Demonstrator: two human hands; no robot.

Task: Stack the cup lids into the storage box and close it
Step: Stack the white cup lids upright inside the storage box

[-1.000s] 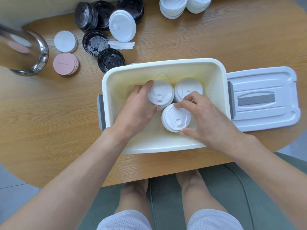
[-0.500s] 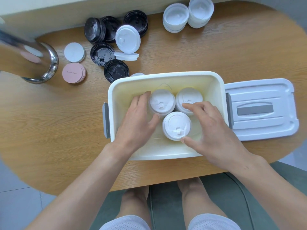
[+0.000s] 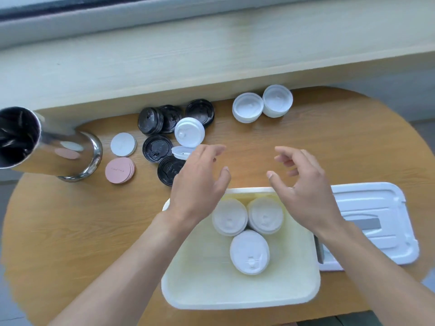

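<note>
Matt cream plastic storage box [image 3: 240, 290], mirror-glossy metal cylinder [image 3: 58, 149] and smooth plastic black lids [image 3: 157, 148] on wood-grain table [image 3: 70, 231].

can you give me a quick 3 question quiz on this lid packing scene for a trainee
1. How many white lid stacks stand in the storage box?
2. True or false: the box cover is already on the box.
3. What do the left hand and right hand hold? A) a black lid B) nothing C) the cover

Key:
1. Three
2. False; it lies on the table to the box's right
3. B; both hover open above the box's far rim
</note>
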